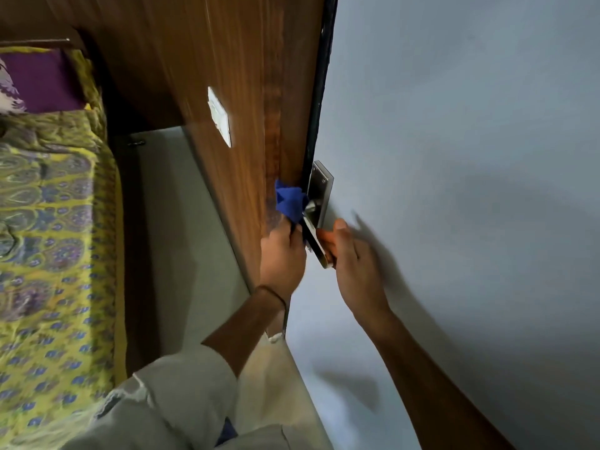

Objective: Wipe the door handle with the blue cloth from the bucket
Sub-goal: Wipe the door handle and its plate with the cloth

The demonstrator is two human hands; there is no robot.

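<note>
Here the blue cloth (290, 200) sits bunched against the door handle (314, 237), just left of the steel backplate (319, 193) and at the edge of the grey door (454, 157); the left hand (282, 254) grips the cloth's lower end, its fingers (293, 237) clenched round the fabric, so most of the cloth stands out beyond the fingertips, on their far side, and presses on the neck of the lever; the right hand (350, 254) is on the right side of the lever, its fingers curled behind the near end of the handle and its thumb raised beside the plate, and it seems to hold the lever, though blur leaves the closeness of that grip unclear; the lever thus runs between the two hands, slanting down toward the near side; left of the door stands a brown wooden panel (201, 76) carrying a white switch plate (219, 116); farther left lies a bed (48, 206) under a yellow-green patterned cover, with a pale floor (172, 222) between bed and panel; a thin band circles the left wrist.
</note>
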